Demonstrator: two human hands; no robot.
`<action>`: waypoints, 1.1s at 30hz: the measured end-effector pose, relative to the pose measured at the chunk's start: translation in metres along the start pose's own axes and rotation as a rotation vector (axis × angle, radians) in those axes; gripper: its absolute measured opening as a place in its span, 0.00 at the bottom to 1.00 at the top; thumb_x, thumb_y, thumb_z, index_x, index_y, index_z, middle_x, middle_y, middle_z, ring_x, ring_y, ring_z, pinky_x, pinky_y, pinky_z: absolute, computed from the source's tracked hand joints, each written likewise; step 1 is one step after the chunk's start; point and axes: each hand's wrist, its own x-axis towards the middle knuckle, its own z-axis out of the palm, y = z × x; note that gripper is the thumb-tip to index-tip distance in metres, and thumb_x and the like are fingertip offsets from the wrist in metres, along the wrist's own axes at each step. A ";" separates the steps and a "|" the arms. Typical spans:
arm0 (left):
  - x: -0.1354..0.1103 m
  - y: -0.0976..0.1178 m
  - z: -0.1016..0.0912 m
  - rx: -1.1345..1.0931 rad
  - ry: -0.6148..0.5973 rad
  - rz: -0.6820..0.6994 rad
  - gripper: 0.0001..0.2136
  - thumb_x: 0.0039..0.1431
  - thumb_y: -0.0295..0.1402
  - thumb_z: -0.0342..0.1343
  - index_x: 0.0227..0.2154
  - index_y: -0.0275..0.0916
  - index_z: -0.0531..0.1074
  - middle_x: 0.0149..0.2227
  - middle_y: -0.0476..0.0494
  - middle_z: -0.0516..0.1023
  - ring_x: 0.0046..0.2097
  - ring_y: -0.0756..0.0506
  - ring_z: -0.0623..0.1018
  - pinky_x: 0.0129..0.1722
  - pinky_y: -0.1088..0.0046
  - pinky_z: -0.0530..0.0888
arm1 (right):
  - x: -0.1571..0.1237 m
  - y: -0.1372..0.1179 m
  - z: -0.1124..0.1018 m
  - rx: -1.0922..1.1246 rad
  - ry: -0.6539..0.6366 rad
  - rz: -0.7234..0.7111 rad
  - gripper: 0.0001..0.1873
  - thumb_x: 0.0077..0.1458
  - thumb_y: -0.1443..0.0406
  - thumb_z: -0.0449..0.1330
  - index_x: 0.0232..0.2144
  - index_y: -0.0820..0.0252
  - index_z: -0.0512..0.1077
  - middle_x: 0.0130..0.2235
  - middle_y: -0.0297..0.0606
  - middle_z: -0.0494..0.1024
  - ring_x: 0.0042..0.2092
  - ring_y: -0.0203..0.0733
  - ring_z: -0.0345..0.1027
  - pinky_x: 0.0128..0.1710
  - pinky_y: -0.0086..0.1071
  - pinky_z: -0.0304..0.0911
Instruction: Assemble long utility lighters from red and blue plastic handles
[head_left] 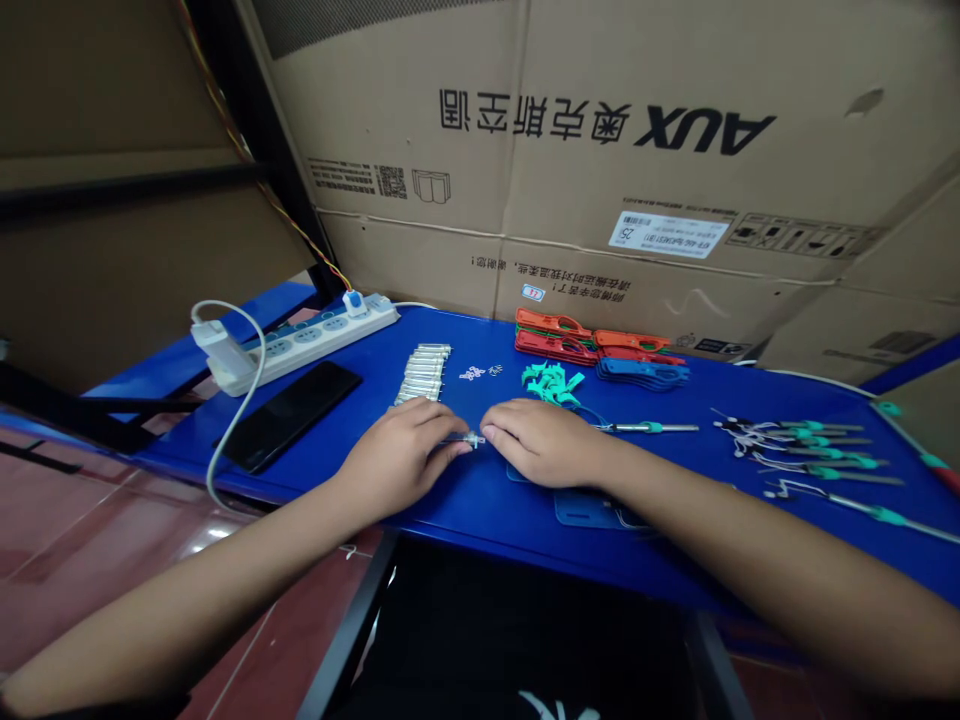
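My left hand (405, 450) is closed in a pinch on a small silvery tube-like piece (472, 439), whose end sticks out to the right. Facing it, my right hand (536, 440) has its fingers pressed together at the tip of that piece; what they hold, if anything, is hidden. Behind my left hand lies a row of silvery tubes (424, 373). Tiny pink parts (472, 373) and small dark metal bits (496, 370) lie beyond both hands. A heap of green strips (551, 383) is just behind my right hand.
Stacked orange, red and blue plastic winders (555, 345) stand by the cardboard box (525, 200). Thin rods with green wraps (832, 440) lie at right. A blue plate (592, 508) is partly under my right arm. A phone (292, 415) and power strip (322, 335) occupy the left.
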 end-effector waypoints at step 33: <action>-0.023 -0.054 -0.020 0.187 -0.050 -0.077 0.23 0.69 0.46 0.47 0.56 0.35 0.73 0.53 0.34 0.76 0.53 0.38 0.76 0.54 0.59 0.75 | 0.055 0.054 -0.021 -0.427 0.261 0.068 0.16 0.58 0.68 0.53 0.44 0.61 0.77 0.45 0.44 0.81 0.47 0.49 0.73 0.47 0.40 0.63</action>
